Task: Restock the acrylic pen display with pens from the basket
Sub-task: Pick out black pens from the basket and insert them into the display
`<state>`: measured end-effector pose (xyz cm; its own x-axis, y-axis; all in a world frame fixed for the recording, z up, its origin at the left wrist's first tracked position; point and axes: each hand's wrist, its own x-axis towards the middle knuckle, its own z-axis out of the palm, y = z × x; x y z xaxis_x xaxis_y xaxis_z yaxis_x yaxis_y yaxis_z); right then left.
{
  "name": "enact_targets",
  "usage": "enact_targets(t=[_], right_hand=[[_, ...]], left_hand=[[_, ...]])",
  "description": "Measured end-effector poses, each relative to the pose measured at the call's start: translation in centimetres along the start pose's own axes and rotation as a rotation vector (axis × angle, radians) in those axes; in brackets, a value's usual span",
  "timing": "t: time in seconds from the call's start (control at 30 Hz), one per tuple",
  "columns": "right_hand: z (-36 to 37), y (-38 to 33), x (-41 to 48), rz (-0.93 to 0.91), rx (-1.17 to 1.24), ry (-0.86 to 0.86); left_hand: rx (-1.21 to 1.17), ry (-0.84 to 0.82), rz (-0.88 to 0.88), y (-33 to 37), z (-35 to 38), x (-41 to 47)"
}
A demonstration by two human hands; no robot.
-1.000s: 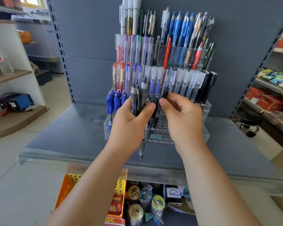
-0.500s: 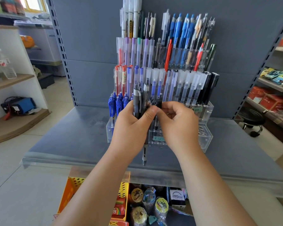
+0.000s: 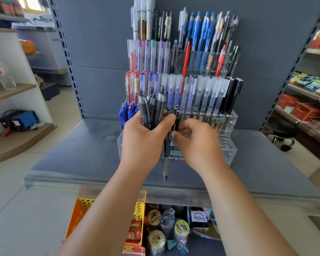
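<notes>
Grey shelf point(image 3: 72, 159) ran across mid-frame, blue-grey back panel point(image 3: 100, 52) behind it.

Acrylic pen display point(image 3: 227, 124) stood on the shelf at 12 o'clock, stepped in tiers. Upper tiers were packed with capped and click pens, all upright, clip or cap ends up. Lowest front tier showed open holes at its 3 o'clock end.

Yellow perforated basket point(image 3: 79, 213) sat below the shelf's front edge at 7 o'clock, partly hidden by the left forearm.

Left hand point(image 3: 142, 139) was in front of the display's lower tiers, at 9 o'clock of the right hand. Fingers and thumb were curled round a bundle of grey-black pens point(image 3: 151, 108). Bundle's long axis ran near vertical, clip ends up at 12 o'clock and fanned slightly. One grey pen point(image 3: 166, 169) of the bundle hung lower than the rest, tip pointing to 6 o'clock, past the heel of the hand.

Right hand point(image 3: 198, 143) was just beside the left, thumbs nearly touching. Thumb and forefinger pinched a single dark pen point(image 3: 175, 122); the other fingers were curled in. That pen stood upright, top end at 12 o'clock, over the display's front tiers. Its lower end was hidden behind the hands; could not tell which hole it was in, if any.
</notes>
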<state>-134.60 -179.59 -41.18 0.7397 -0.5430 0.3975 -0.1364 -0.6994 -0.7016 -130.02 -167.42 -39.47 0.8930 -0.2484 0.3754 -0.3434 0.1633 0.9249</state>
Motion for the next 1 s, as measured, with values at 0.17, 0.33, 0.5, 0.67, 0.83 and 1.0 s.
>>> enact_targets(t=[0.17,0.33,0.5,0.67,0.83,1.0], right_hand=[[-1.1,-0.8,-0.5,-0.005,0.065,0.02],[-2.9,-2.0,-1.3,-0.113,0.353,-0.087],[-3.8,-1.5,-1.6,-0.166,0.339,-0.218],[-3.7,-1.3,-1.7,-0.162,0.364,-0.166],[-4.4,-1.2,-1.5,-0.122,0.437,-0.135],[-4.5,-1.1,-1.2,-0.091,0.492,-0.157]], left_hand=[[0.009,0.005,-0.007,-0.1,0.3,0.0],[0.048,0.026,0.032,0.3,0.5,-0.1],[0.019,0.067,0.025,0.5,0.9,-0.2],[0.003,0.062,0.032,0.5,1.8,-0.3],[0.009,0.049,0.077,0.4,2.3,-0.2],[0.0,0.046,0.153,0.5,2.6,0.1]])
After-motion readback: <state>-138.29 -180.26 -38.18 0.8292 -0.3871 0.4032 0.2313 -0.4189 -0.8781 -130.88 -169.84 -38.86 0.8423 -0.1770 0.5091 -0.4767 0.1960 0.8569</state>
